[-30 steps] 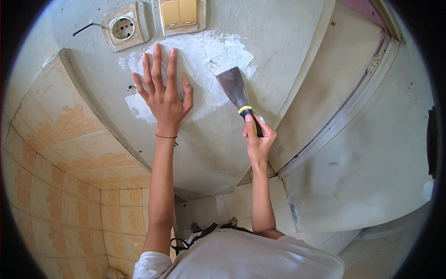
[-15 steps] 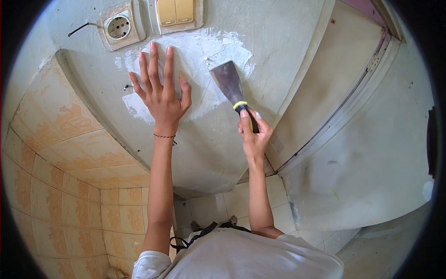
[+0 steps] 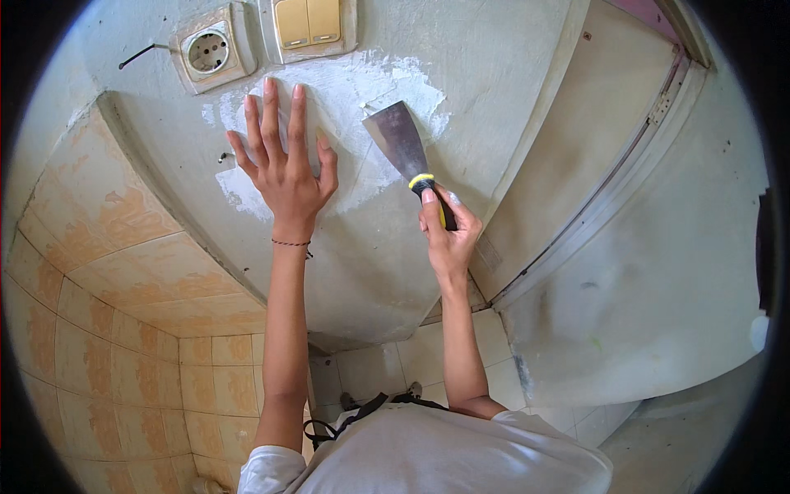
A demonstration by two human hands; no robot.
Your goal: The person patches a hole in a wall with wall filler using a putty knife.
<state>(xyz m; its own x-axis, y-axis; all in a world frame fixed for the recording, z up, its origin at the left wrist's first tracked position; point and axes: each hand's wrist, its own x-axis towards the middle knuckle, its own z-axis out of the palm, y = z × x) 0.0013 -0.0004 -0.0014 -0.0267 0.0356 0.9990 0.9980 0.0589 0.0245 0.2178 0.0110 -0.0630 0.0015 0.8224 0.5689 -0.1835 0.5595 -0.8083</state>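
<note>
My left hand [image 3: 288,177] lies on the wall with its fingers spread, partly over a patch of white filler [image 3: 333,90]. In my right hand [image 3: 448,235] is a putty knife [image 3: 399,140], gripped by its black and yellow handle with a finger stretched along it. Its wide metal blade points up and to the left, with the front edge at the right part of the white patch. A small ridge of white filler shows at the blade's left corner. White smears mark a finger of my right hand.
Above the patch are a round wall socket [image 3: 207,51] and a double yellow switch [image 3: 308,22]. A dark thin rod [image 3: 141,57] sticks out left of the socket. Orange-patterned tiles [image 3: 132,198] cover the left side. A door [image 3: 592,107] stands at the right.
The putty knife and my right hand have shifted slightly left and up across the patch. My left hand stays in the same place on the wall.
</note>
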